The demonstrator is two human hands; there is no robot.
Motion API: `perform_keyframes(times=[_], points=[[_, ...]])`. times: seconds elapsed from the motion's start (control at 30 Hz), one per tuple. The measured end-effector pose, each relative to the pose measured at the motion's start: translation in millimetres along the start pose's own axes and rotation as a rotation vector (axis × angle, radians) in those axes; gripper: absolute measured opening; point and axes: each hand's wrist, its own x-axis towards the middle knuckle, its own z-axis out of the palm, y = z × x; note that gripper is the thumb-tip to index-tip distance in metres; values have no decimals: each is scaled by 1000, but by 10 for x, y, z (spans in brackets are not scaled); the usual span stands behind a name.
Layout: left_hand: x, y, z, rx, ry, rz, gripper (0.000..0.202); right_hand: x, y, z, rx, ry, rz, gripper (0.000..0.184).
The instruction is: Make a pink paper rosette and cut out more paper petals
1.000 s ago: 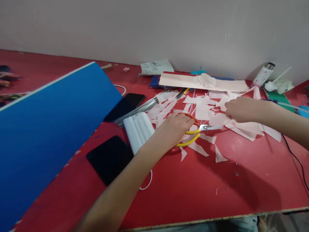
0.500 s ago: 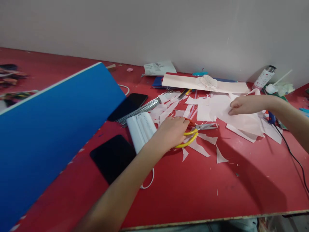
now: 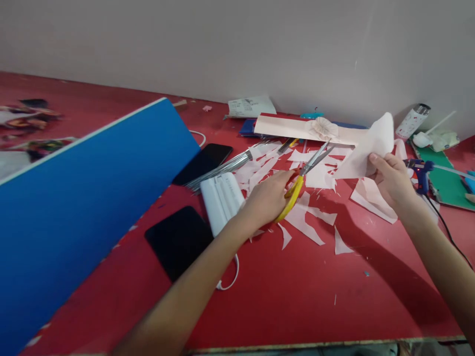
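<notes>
My left hand (image 3: 267,198) grips a pair of yellow-handled scissors (image 3: 300,179), lifted off the red table (image 3: 297,296) with the blades pointing up and right towards the paper. My right hand (image 3: 391,179) pinches a pale pink sheet of paper (image 3: 365,148) and holds it up in the air just right of the blade tips. Several pink paper scraps (image 3: 308,217) lie scattered on the table below both hands.
A big blue board (image 3: 81,198) slants across the left. Two dark phones (image 3: 180,240) (image 3: 204,160), a white power bank (image 3: 221,200) and a bundle of wires (image 3: 222,168) lie beside my left arm. A long pink strip (image 3: 289,126), a glue gun (image 3: 421,173) and a can (image 3: 411,121) are at the back right.
My left hand has lifted the scissors off the table and tilted the blades upward. My right hand has picked the pink sheet up from the pile and raised it.
</notes>
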Motion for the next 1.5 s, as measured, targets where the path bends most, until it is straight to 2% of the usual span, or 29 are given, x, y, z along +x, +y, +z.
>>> perform_keyframes(times=[0.13, 0.27, 0.53, 0.67, 0.8, 0.9, 1.07, 1.3, 1.5], points=[[-18, 49, 30, -195, -4, 75, 30, 15, -106, 66, -43, 149, -52, 19], [-49, 127, 75, -248, -14, 58, 19, 31, -208, 145, -16, 212, -77, 25], [-70, 195, 82, -314, 17, 107, 13, 31, -169, 215, -106, 173, -40, 32], [-73, 202, 87, -313, 51, 97, 14, 38, -102, 236, -107, 136, -92, 37], [-71, 187, 122, -304, 64, 103, 19, 41, -59, 261, 33, 109, -95, 29], [-70, 179, 146, -319, 63, 103, 24, 39, -54, 290, 238, 136, -79, 22], [-73, 166, 181, -351, 108, 102, 25, 39, -66, 342, 577, 179, -67, 22], [-69, 128, 219, -372, 138, 126, 25, 44, -61, 359, 636, 189, -52, 19], [-82, 127, 207, -371, 153, 128, 15, 45, -62, 358, 693, 208, -53, 14]])
